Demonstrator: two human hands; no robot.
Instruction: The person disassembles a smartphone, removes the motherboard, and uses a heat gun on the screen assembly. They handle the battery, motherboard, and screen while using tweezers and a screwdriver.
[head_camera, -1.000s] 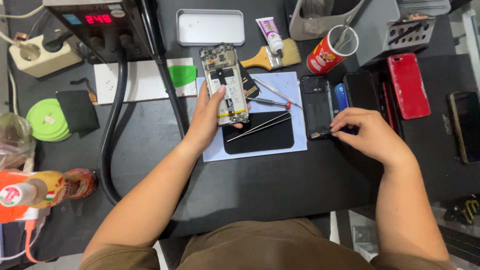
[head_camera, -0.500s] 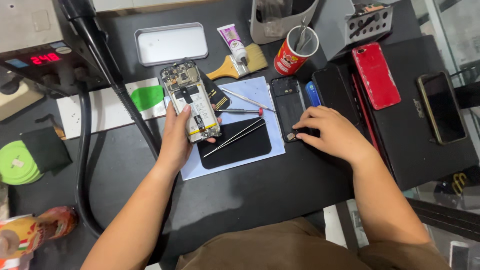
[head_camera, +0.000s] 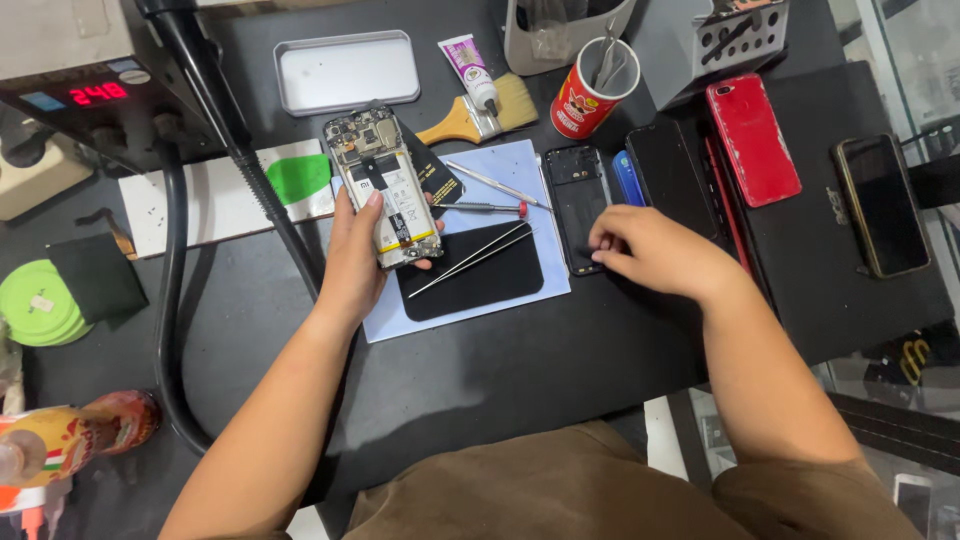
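Left hand (head_camera: 355, 262) still grips opened phone (head_camera: 385, 188); right hand (head_camera: 650, 255), earlier pinching a small tool, now rests fingers curled on black back cover (head_camera: 578, 205).

2 bare forearms, no sleeves showing up to the frame edge. Left hand (head_camera: 355, 262) and right hand (head_camera: 655, 255): no rings, no watch, no gloves, nails short and plain. Lap at the bottom: brown cloth trousers (head_camera: 560, 490), matte weave, creased over both thighs.
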